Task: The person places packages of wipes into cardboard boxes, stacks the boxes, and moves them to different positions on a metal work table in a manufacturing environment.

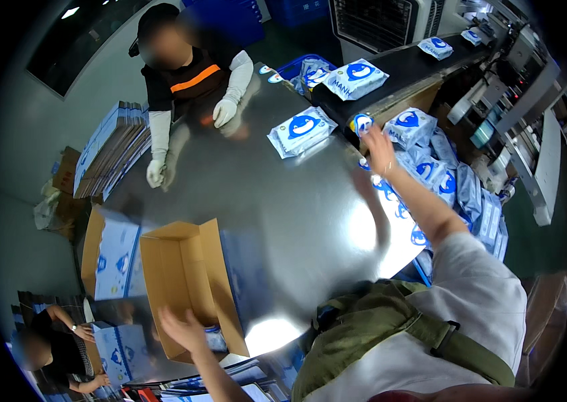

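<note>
My left hand [186, 329] is open, fingers spread, over the near end of an open brown cardboard box [156, 268]. Inside that box, close to my fingers, part of a white-and-blue pack [215, 339] shows. My right hand [380, 151] reaches to the table's right edge by the conveyor's end, fingers stretched out and nothing held. Just beyond its fingertips is a round whale sticker [362, 124]; whether they touch cannot be made out. A soft wipes-like pack [302, 131] lies flat on the table. Another pack [357, 79] sits at the end of the belt.
The dark conveyor [404, 70] carries more packs from the upper right. Many packs [427, 161] are heaped right of the steel table [283, 208]. Opposite stands a gloved co-worker [193, 87]; another person [56, 348] handles a blue box [121, 352]. Flattened cartons [113, 147] are stacked left.
</note>
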A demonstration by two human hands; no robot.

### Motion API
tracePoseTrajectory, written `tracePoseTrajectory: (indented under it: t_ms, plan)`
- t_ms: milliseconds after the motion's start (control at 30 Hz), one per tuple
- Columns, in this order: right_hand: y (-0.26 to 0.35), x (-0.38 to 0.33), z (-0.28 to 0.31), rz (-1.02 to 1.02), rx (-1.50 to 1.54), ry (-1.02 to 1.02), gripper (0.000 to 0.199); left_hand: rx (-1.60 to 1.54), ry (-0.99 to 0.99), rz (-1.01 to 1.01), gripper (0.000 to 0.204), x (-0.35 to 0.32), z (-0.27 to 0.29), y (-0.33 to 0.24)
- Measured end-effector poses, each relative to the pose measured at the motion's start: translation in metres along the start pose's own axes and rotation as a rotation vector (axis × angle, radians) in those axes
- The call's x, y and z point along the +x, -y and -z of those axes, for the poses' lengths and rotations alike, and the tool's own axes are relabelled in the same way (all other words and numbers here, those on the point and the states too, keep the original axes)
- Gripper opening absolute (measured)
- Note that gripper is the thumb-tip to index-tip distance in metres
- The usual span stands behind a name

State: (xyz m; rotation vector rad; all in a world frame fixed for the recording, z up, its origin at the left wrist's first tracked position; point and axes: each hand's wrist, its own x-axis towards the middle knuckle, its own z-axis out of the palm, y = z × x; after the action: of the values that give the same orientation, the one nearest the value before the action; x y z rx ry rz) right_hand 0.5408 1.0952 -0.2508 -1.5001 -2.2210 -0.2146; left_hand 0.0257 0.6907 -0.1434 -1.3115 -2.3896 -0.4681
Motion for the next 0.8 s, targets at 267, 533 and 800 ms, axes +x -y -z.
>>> tracePoseTrajectory:
  t_ms: [267, 533, 800]
  plan:
    - [0.017, 0.222, -0.001, 0.207, -0.373, 0.421, 0.082, -0.212, 0.406, 0.09, 0.057, -0.088, 0.029, -0.105]
    - [0.113, 0.231, -0.066, 0.231, 0.139, 0.43, 0.041, -0.211, 0.415, 0.277, 0.043, -0.126, 0.056, -0.119]
    - [0.146, 0.05, 0.018, 0.476, 0.202, 0.419, 0.067, -0.304, 0.36, 0.261, 0.047, -0.138, 0.049, -0.114]
